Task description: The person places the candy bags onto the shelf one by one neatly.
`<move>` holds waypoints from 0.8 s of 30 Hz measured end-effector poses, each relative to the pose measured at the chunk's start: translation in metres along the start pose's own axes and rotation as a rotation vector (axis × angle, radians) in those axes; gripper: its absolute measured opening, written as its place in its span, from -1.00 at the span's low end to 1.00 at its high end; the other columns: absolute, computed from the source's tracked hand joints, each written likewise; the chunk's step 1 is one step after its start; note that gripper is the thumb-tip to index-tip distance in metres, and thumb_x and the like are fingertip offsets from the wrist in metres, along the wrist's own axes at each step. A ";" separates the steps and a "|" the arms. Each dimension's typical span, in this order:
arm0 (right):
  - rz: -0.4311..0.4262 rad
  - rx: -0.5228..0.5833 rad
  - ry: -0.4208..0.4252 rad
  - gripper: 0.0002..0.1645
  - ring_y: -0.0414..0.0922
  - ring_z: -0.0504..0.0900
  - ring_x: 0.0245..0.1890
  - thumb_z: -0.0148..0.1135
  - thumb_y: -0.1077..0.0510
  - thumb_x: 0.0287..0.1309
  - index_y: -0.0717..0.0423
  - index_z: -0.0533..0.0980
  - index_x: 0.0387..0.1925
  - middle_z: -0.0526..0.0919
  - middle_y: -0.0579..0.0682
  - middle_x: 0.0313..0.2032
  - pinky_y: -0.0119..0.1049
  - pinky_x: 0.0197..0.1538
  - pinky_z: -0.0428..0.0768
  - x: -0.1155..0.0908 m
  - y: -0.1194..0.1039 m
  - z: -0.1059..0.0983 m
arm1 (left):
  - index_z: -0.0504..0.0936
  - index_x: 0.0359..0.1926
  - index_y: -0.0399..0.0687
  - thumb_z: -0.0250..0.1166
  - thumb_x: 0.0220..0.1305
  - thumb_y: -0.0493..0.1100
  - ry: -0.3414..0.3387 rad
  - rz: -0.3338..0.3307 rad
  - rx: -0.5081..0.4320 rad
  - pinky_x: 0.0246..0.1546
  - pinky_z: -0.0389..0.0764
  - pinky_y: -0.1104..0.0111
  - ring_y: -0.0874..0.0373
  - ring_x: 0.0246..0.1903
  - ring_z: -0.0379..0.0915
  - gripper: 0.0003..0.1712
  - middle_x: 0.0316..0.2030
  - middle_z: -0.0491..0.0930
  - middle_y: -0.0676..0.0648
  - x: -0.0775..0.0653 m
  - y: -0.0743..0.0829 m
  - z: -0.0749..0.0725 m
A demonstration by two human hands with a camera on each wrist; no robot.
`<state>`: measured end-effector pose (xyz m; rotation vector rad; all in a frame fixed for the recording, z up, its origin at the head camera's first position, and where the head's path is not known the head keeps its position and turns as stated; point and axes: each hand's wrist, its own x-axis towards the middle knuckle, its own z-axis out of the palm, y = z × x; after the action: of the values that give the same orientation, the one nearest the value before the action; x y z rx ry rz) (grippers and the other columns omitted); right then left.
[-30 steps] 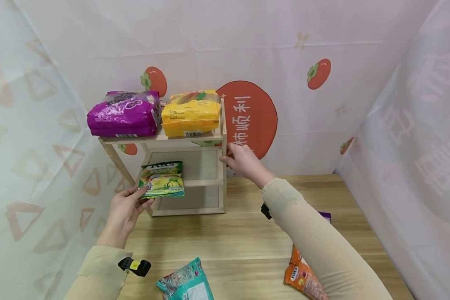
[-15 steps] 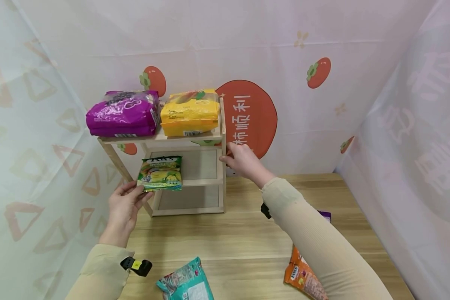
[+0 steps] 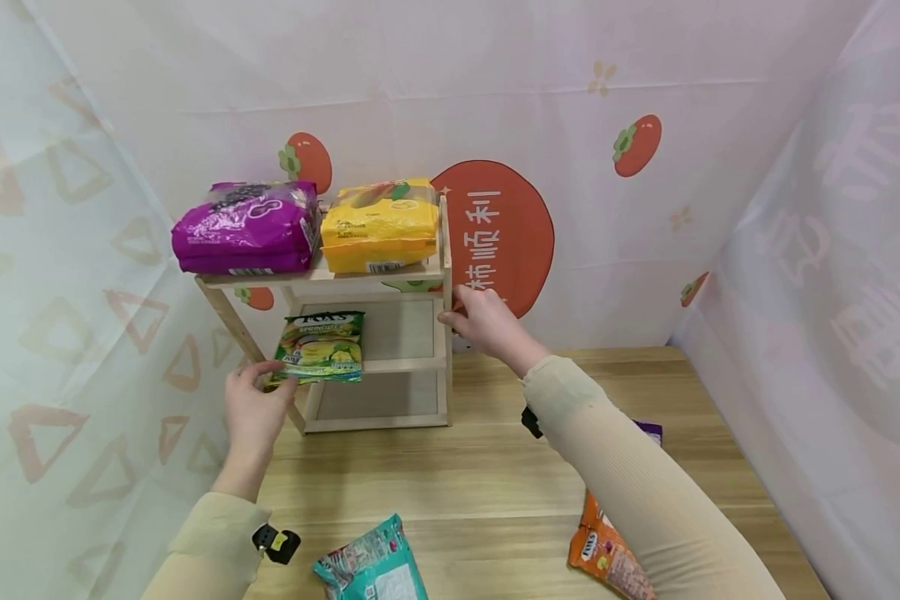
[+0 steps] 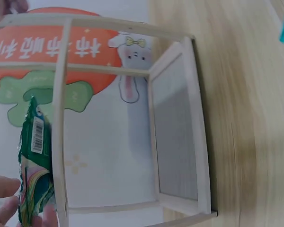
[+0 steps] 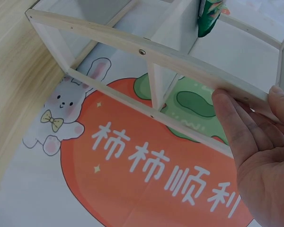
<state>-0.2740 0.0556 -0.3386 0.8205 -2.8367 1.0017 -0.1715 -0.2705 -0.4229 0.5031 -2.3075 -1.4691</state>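
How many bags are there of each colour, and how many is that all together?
Purple: 2 (a big purple bag and a purple piece mostly hidden behind the right sleeve, probably another bag)
Yellow bag: 1
Green bag: 1
Teal bag: 1
Orange bag: 1
Total: 6, if the hidden purple piece is a bag

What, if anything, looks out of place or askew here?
On the wooden rack, the purple bag seems to jut past the left end up top. The green packet pokes over the front edge below, with the left hand at its corner. Neither looks squarely placed. No spill shows.
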 end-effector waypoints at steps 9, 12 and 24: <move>0.001 0.002 0.009 -0.74 -0.11 0.54 -0.55 0.30 0.05 0.40 0.11 0.46 -0.30 0.60 -0.01 -0.48 -0.30 -0.47 0.47 0.000 0.000 0.000 | 0.70 -0.13 -0.31 0.48 0.14 -0.37 0.049 0.424 0.313 0.24 0.10 -0.30 -0.42 0.20 0.20 -0.75 0.10 0.47 -0.36 -0.009 0.000 0.013; -0.003 -0.005 0.009 -0.74 -0.12 0.53 -0.55 0.30 0.04 0.39 0.12 0.46 -0.29 0.59 -0.02 -0.47 -0.31 -0.46 0.47 0.000 0.001 0.000 | 0.71 -0.18 -0.28 0.51 0.08 -0.41 0.052 0.572 0.379 0.18 0.14 -0.32 -0.39 0.10 0.29 -0.75 0.01 0.53 -0.32 -0.011 -0.001 0.018; -0.007 -0.006 0.005 -0.73 -0.12 0.53 -0.55 0.29 0.04 0.40 0.12 0.46 -0.31 0.59 -0.01 -0.48 -0.31 -0.46 0.46 0.000 0.000 0.000 | 0.72 -0.36 -0.24 0.52 -0.04 -0.53 0.063 0.923 0.518 0.16 0.43 -0.29 -0.32 -0.21 0.46 -0.76 -0.27 0.61 -0.23 -0.010 -0.007 0.030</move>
<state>-0.2740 0.0558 -0.3390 0.8258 -2.8288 0.9926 -0.1762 -0.2446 -0.4420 -0.3751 -2.3299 -0.4181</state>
